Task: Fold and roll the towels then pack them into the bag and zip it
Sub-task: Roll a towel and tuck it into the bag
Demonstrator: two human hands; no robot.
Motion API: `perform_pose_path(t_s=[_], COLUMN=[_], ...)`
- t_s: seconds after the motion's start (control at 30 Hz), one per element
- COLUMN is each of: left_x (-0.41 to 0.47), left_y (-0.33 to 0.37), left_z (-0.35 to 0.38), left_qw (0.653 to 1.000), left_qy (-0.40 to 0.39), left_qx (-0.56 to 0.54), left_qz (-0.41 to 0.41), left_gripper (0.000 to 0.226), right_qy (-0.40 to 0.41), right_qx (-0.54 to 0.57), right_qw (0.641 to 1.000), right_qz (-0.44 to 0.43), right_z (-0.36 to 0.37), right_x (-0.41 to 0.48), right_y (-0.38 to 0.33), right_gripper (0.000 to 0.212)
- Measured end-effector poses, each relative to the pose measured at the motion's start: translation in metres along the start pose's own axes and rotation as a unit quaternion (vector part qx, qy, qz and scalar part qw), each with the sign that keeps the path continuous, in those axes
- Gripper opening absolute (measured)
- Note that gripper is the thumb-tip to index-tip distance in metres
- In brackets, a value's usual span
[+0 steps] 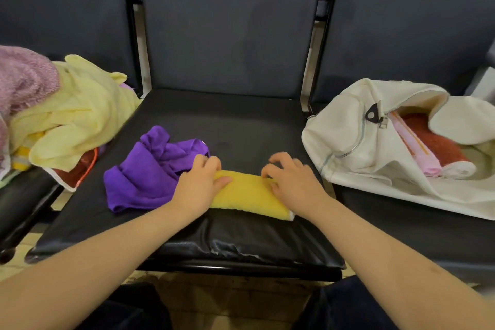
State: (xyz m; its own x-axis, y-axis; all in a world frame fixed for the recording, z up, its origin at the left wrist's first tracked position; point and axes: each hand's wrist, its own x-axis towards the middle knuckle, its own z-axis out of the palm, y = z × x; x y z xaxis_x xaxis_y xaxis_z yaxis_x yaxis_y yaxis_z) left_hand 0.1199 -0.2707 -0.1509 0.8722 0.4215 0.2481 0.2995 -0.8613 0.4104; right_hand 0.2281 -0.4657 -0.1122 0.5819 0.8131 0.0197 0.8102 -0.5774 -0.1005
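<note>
Both hands pressing yellow towel [247,193], left hand [199,182] and right hand [292,182] at ends; long axis spans between grips; bag [348,142] beyond right grip.

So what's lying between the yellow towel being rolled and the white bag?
Nothing: in the head view only bare black seat cushion separates the yellow towel from the white bag, apart from the right hand on the towel's end.

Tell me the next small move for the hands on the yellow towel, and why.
Probably finish the roll: both the left hand and right hand press on the yellow towel, which already looks rolled into a tight log on the seat. Then the right hand could carry it to the open white bag, where rolled towels already lie. The purple towel is still crumpled.
</note>
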Motion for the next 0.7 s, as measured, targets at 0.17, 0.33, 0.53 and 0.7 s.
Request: perform_pose_path(t_s=[0.17, 0.33, 0.53, 0.7], left_x=[0.008, 0.01, 0.019, 0.024], left_y=[-0.008, -0.009, 0.028, 0.053], left_z=[-0.001, -0.018, -0.019, -0.025], left_qw=[0.95, 0.913, 0.866, 0.854], left_qy=[-0.04, -0.198, -0.232, -0.118], left_qx=[0.089, 0.193, 0.264, 0.273], left_qz=[0.298, 0.299, 0.357, 0.426], left_gripper=[0.049, 0.107, 0.076, 0.063], right_qy=[-0.093, -0.14, -0.164, -0.199], right_qx=[0.076, 0.132, 0.186, 0.381], right_qw=[0.993, 0.981, 0.968, 0.895], right_qz=[-0.013, 0.002, 0.039, 0.123], right_z=[-0.002, -0.006, -0.008, -0.021], right_x=[-0.002, -0.004, -0.005, -0.013], right_y=[0.002, -0.001, -0.005, 0.004], right_gripper=[0.037, 0.045, 0.043, 0.056])
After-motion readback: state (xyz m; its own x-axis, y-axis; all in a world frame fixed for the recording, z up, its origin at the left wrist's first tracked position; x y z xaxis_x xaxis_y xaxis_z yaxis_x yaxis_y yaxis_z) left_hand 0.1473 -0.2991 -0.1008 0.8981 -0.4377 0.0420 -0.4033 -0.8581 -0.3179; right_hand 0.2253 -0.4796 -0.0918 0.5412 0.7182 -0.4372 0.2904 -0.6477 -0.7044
